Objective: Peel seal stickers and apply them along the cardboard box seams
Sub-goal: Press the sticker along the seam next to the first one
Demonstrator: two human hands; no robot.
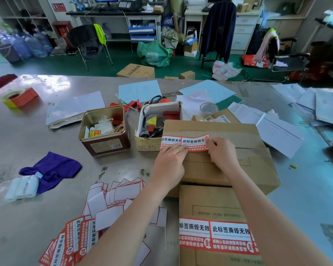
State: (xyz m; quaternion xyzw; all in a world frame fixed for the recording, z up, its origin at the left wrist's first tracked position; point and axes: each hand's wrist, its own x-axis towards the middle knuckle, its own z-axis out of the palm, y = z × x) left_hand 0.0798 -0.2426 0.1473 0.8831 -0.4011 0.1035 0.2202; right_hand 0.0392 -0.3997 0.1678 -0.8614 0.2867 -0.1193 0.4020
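At the lower left of the frame we see a loose pile of unpeeled seal stickers (69,244) on the desk (37,143), with spent white backings (112,196) just above them. These sheets look thin, light and floppy; we would lift one by a corner and bend it to start the peel.

Toward the middle, our left hand (169,164) lies with straight fingers pressing the lower edge of the red-and-white sticker (192,143) onto the cardboard box (238,169). The sticker's left part looks stuck down over the box's edge, while its right part seems slightly raised, though the wide lens makes that hard to judge. Once tacky side meets cardboard it will likely not shift, so we would smooth outward from the stuck end.

To the right, our right hand (221,152) has its fingers curled at the sticker's right end, apparently pinching it. A nearer box (210,206) at lower right already carries applied stickers (215,235).
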